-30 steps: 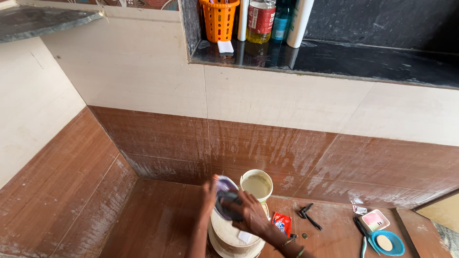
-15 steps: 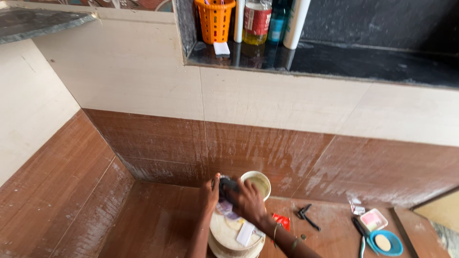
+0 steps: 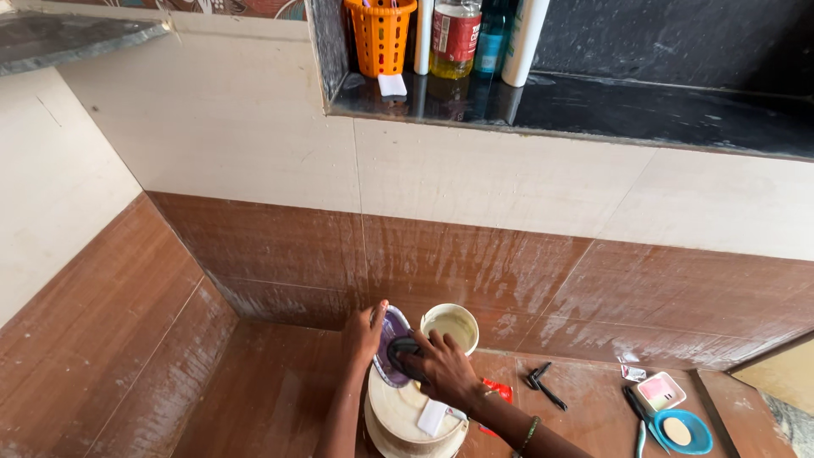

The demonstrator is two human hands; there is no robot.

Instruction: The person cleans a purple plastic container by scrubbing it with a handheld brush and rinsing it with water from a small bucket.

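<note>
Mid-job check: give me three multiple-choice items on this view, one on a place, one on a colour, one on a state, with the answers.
1. Where is the orange basket?
A. on the shelf
B. on the floor
C. on the stool

2. What colour is the round soap dish?
A. red
B. blue
C. white

3. What is the cup like?
A. upside down
B. lying on its side
C. upright, open at the top

Answers: 1 A, it stands on the dark shelf beside the bottles. 2 B, its rim is blue around a pale soap. 3 C, its open mouth faces up by the right hand.
</note>
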